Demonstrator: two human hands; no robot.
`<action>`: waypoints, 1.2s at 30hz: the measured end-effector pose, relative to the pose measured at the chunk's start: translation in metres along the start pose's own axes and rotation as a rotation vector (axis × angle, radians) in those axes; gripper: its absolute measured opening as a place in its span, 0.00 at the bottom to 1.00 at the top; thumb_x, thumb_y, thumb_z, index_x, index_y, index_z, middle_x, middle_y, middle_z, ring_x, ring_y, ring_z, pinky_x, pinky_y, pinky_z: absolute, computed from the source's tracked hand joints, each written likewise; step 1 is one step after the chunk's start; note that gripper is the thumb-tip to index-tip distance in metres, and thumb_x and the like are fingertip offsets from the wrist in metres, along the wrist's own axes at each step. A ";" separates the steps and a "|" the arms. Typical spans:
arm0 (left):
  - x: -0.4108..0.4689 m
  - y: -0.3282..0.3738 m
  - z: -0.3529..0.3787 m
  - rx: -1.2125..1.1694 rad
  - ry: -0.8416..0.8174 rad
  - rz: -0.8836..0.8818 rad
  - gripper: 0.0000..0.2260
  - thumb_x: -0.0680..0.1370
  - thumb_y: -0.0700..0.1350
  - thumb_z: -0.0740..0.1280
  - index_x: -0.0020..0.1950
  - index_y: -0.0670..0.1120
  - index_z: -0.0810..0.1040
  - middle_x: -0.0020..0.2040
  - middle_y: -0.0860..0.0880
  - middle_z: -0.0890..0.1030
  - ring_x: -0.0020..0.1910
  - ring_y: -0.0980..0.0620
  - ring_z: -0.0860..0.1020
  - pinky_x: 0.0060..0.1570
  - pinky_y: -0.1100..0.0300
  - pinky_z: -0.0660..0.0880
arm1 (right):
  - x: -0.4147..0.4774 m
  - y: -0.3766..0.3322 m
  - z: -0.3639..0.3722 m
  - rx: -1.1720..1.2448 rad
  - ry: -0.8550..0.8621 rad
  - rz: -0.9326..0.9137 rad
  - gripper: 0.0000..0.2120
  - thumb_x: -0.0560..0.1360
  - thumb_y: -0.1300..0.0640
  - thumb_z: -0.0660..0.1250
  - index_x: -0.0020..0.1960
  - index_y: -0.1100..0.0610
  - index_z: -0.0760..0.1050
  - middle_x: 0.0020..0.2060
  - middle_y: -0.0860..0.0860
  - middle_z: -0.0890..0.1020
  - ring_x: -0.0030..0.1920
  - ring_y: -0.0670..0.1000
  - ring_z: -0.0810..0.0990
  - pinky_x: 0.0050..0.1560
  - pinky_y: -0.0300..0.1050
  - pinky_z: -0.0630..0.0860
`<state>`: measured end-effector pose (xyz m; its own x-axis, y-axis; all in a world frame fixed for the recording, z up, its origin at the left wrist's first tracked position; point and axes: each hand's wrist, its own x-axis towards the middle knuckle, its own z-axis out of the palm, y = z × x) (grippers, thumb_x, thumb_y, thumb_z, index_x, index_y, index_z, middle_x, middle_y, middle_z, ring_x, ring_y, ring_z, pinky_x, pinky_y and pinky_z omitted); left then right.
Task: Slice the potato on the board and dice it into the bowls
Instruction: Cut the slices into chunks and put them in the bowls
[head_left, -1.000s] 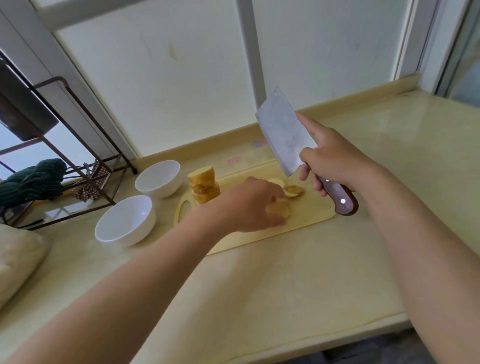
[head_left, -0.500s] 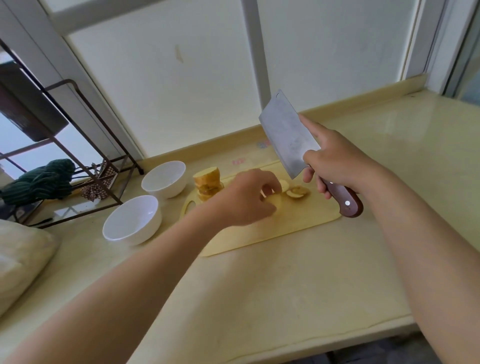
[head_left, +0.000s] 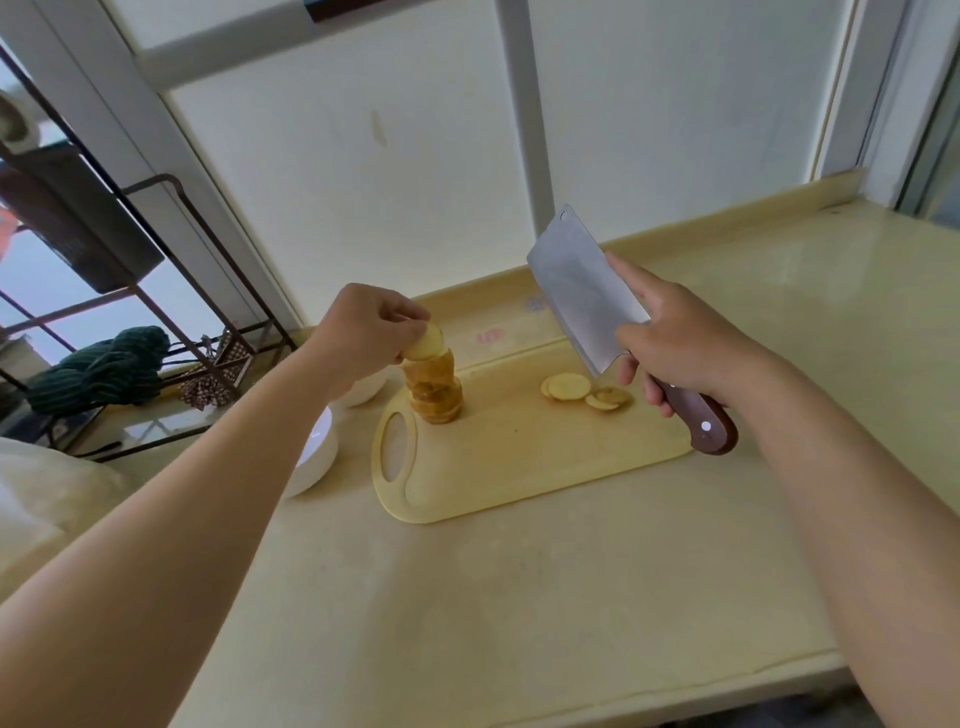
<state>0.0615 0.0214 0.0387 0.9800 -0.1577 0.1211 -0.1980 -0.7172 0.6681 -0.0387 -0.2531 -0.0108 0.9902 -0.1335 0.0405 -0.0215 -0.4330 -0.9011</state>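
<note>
Pale-yellow potato slice (head_left: 425, 347) is pinched by fingers of the left hand (head_left: 363, 332), touching the stack (head_left: 435, 400) on the board (head_left: 519, 467) below them; right hand (head_left: 680, 343) fingers grip the cleaver (head_left: 582, 291).

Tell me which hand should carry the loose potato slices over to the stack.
Left, probably. The left hand only pinches a pale round potato slice at the top of the tall potato-slice stack; the right hand grips the wooden-handled steel cleaver near the loose slices.
</note>
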 end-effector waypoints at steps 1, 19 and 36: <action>0.001 -0.002 0.002 0.018 0.007 0.009 0.05 0.76 0.42 0.71 0.50 0.48 0.84 0.45 0.49 0.83 0.40 0.53 0.80 0.42 0.62 0.78 | 0.000 0.000 0.000 0.002 0.001 0.000 0.42 0.77 0.65 0.55 0.81 0.30 0.51 0.38 0.61 0.84 0.23 0.54 0.75 0.26 0.47 0.77; -0.022 0.045 0.081 0.576 -0.343 0.489 0.19 0.77 0.49 0.68 0.68 0.52 0.74 0.63 0.51 0.76 0.62 0.50 0.74 0.63 0.56 0.71 | -0.003 -0.001 -0.007 -0.001 0.050 0.028 0.42 0.77 0.64 0.54 0.81 0.29 0.50 0.41 0.61 0.84 0.25 0.53 0.75 0.29 0.48 0.79; -0.001 0.037 0.110 0.610 -0.478 0.457 0.23 0.75 0.55 0.69 0.70 0.59 0.69 0.53 0.54 0.75 0.51 0.52 0.74 0.54 0.56 0.74 | 0.000 0.002 -0.010 -0.028 0.082 0.027 0.42 0.77 0.64 0.54 0.82 0.30 0.48 0.42 0.59 0.83 0.24 0.50 0.77 0.27 0.46 0.78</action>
<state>0.0508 -0.0794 -0.0173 0.7178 -0.6839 -0.1302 -0.6756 -0.7295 0.1069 -0.0400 -0.2633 -0.0085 0.9747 -0.2173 0.0524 -0.0530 -0.4525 -0.8902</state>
